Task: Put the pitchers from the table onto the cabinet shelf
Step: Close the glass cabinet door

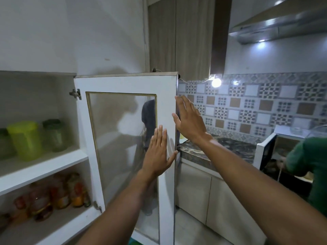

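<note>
A white cabinet door with a glass pane stands swung open in the middle of the view. My left hand lies flat against the door's right frame, fingers spread and pointing up. My right hand is open at the door's outer edge, fingers around that edge. To the left, on the upper cabinet shelf, stand a yellow-green pitcher and two green-lidded clear pitchers. Neither hand holds a pitcher. No table is in view.
Several jars fill the lower shelf. A dark marble counter with a patterned tile wall runs to the right. An open microwave and a person in a green sleeve are at the far right. A range hood hangs above.
</note>
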